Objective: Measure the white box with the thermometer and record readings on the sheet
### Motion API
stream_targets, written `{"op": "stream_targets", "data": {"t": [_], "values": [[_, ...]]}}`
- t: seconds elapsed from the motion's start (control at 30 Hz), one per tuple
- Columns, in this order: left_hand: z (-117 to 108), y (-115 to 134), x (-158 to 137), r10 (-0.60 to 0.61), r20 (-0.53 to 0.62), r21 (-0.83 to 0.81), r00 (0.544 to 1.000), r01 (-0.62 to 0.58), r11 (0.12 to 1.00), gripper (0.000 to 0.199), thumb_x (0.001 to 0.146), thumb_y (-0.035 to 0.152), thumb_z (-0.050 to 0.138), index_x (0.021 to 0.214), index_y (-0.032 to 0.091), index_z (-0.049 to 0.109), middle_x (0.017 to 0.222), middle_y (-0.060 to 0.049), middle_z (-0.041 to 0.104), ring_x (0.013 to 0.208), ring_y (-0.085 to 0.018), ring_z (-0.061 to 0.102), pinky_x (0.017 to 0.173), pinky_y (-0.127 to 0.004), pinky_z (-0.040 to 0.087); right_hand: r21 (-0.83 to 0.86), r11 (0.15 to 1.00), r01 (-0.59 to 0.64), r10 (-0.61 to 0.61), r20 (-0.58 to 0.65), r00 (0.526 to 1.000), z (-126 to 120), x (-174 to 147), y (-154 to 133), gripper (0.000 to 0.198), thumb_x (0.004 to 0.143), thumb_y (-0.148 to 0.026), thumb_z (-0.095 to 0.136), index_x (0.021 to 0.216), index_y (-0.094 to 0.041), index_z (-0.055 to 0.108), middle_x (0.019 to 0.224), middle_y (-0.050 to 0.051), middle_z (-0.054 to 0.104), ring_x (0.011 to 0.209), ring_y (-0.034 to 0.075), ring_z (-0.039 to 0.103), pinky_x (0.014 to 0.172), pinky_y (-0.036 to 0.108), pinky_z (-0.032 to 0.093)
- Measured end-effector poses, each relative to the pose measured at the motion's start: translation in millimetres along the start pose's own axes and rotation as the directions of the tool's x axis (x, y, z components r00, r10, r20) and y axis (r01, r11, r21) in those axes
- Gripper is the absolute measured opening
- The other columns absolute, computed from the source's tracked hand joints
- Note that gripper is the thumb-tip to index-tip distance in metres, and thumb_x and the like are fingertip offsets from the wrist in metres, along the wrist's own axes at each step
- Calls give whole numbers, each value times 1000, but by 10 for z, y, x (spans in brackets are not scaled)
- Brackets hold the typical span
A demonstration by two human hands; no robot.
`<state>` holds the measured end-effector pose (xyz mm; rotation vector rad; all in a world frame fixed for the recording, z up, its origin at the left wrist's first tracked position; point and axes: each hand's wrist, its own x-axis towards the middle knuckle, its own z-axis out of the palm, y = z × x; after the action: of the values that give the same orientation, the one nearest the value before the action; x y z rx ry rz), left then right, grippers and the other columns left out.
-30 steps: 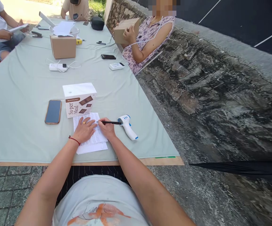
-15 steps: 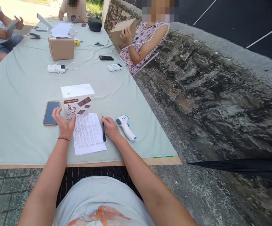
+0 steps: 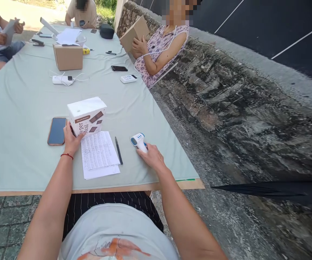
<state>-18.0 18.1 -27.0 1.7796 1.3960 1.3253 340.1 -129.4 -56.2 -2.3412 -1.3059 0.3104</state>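
Note:
My left hand (image 3: 73, 140) grips the lower left corner of a white snack-bar box (image 3: 87, 117), with the thumb across its front. The box is turned slightly and stands on the table behind written sheets of paper (image 3: 99, 153). My right hand (image 3: 152, 156) is wrapped round the handle of a white and blue infrared thermometer (image 3: 139, 140), whose screen end points away to the left. A black pen (image 3: 118, 150) lies on the cloth just right of the papers. Left of the box a smartphone (image 3: 57, 131) lies face up.
Farther up the cloth-covered table (image 3: 23, 144) stand a brown carton (image 3: 68, 57), a white device with cables (image 3: 62, 79), a black phone (image 3: 119, 68) and a white gadget (image 3: 128, 78). A person at the right holds a cardboard box (image 3: 134, 34). Two other people sit at the far end and left.
My right hand has left the pen and moved right onto the thermometer's handle. My left hand has closed on the snack-bar box, which has turned a little.

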Motion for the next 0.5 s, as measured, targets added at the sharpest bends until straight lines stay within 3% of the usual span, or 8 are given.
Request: {"op": "stream_targets", "data": {"t": [0.1,0.17,0.3,0.43,0.5], "values": [[-38,54,-38,-64,-53,-40,997,62,997,83,69,44,82,140,24,45,123,-11,51,123,-30,51,106,-50,45,171,983,-65,68,-8,998,24,-44,-156,41,72,-45,62,104,-20,68,101,13,68,92,30,62,78,40,46],[-61,95,-66,-61,-72,-82,996,55,995,75,71,51,79,134,22,51,119,-10,54,117,-29,55,102,-47,48,374,924,-75,99,-45,994,32,-118,-372,43,70,-46,62,103,-19,68,102,12,69,91,28,61,79,39,46],[-63,179,-143,-26,-9,-171,1000,25,985,57,83,65,61,116,18,61,110,-10,63,109,-28,59,97,-44,49,761,648,8,-4,-8,1000,-19,-337,-940,40,73,-50,61,98,-19,67,87,4,68,83,22,58,75,33,47],[-19,246,-223,-44,109,-161,993,62,985,58,84,64,60,119,18,63,112,-12,64,108,-28,60,93,-42,50,932,348,-100,-173,169,970,-88,-580,-1437,32,75,-52,62,81,-21,62,67,-2,56,63,15,48,61,29,41],[-4,269,-242,-57,136,-97,989,70,993,58,83,62,63,121,19,63,110,-11,64,105,-28,60,92,-42,50,951,268,-155,-209,214,954,-91,-694,-1587,32,74,-52,65,78,-21,60,65,-3,54,59,13,44,57,27,38]]}}
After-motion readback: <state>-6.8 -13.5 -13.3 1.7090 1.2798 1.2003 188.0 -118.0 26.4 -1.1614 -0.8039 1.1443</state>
